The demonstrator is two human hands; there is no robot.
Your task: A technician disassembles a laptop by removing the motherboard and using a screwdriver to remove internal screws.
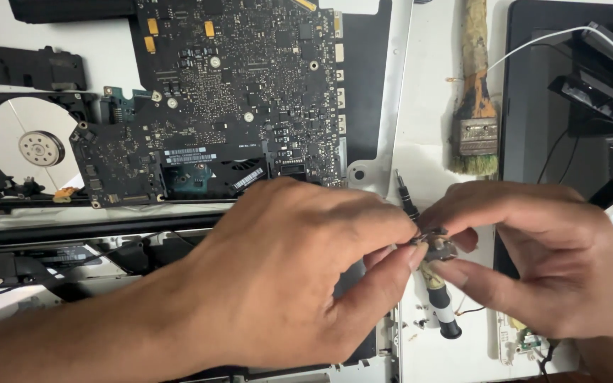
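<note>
at centre right of the frame the left hand point(285, 276) and right hand point(540, 259) pinch one small metal part point(437, 246) between fingertips, above a screwdriver point(427, 273), with the logic board point(243, 99) upper left, paintbrush point(475, 92) upper right

My left hand point(285, 276) and right hand point(540, 262) meet fingertip to fingertip over the small metal part point(438, 245), and right under that pinch lies the screwdriver point(427, 269), so I see no gap to pass between them. Ahead of me the black circuit board point(243, 92) and the open hard drive point(30, 145) fill the left, the paintbrush point(475, 106) lies just beyond my right fingers, and the dark tray point(533, 106) with its white cable point(540, 41) walls off the right. The open lanes I see are the white table strip point(427, 85) between board and brush, and the bare patch near the loose screws point(420, 323).
</note>
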